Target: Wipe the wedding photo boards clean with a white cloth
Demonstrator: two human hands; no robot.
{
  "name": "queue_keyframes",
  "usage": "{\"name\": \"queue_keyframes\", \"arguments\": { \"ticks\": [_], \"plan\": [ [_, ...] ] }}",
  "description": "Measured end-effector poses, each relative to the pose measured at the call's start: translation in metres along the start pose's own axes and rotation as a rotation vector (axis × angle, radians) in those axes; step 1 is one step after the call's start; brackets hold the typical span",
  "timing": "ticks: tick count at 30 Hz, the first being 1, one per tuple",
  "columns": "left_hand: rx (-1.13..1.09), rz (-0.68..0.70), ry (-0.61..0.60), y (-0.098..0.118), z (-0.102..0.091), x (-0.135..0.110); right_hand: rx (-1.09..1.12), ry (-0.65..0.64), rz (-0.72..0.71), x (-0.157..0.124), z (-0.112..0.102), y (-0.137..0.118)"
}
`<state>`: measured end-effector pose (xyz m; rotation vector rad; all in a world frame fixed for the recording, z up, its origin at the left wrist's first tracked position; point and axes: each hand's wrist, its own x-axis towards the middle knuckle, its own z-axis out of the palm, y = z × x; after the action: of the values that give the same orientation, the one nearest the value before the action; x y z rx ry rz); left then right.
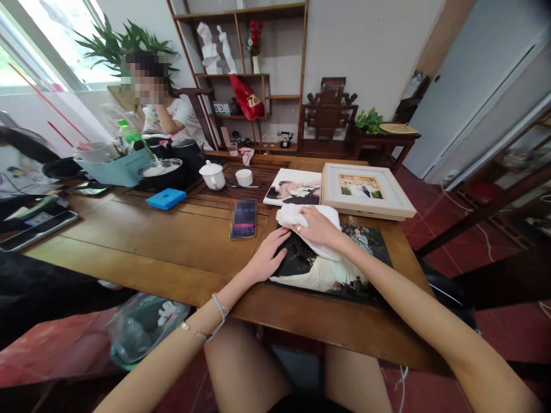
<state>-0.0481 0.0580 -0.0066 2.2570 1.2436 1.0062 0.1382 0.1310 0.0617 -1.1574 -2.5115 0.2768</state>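
A large glossy photo print (365, 269) lies flat on the wooden table (172, 241) in front of me. My right hand (316, 226) is closed on a white cloth (297, 215) and presses it onto the top of the print. My left hand (269, 255) lies flat with fingers stretched out on the print's left edge, holding it down. A ring shows on my right hand and a bracelet on my left wrist.
Behind the print stand a white framed photo (365, 189) and another print (295, 188). A phone (244, 219), a blue box (166, 198), a white teapot (213, 175), a cup (244, 177) and a kettle are further left. Another person (167, 115) sits at the far side. A bin (142, 327) stands under the table's left.
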Motion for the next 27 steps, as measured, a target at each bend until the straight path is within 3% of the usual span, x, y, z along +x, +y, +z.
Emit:
{"name": "queue_keyframes", "arguments": {
  "ticks": [6,9,12,17,20,25,27],
  "plan": [
    [-0.023,0.002,-0.007,0.002,-0.001,0.001,-0.036,0.102,0.063,-0.059,-0.014,0.047],
    [-0.039,-0.008,-0.007,0.004,-0.001,0.002,-0.092,0.140,0.114,-0.079,-0.016,0.053],
    [-0.052,-0.029,-0.004,0.004,-0.001,0.002,-0.154,0.036,0.053,-0.097,-0.014,0.025],
    [-0.093,-0.008,-0.002,0.002,-0.001,0.001,-0.071,-0.204,-0.219,-0.131,-0.009,-0.045],
    [-0.113,-0.021,0.007,0.002,-0.001,0.002,-0.054,-0.194,-0.195,-0.125,-0.009,-0.042],
    [-0.103,-0.061,-0.006,0.003,-0.001,0.002,-0.179,-0.047,0.023,-0.075,-0.009,0.009],
    [-0.103,-0.072,-0.005,0.003,-0.001,0.002,-0.225,-0.045,0.069,-0.062,-0.010,0.014]
  ]
}}
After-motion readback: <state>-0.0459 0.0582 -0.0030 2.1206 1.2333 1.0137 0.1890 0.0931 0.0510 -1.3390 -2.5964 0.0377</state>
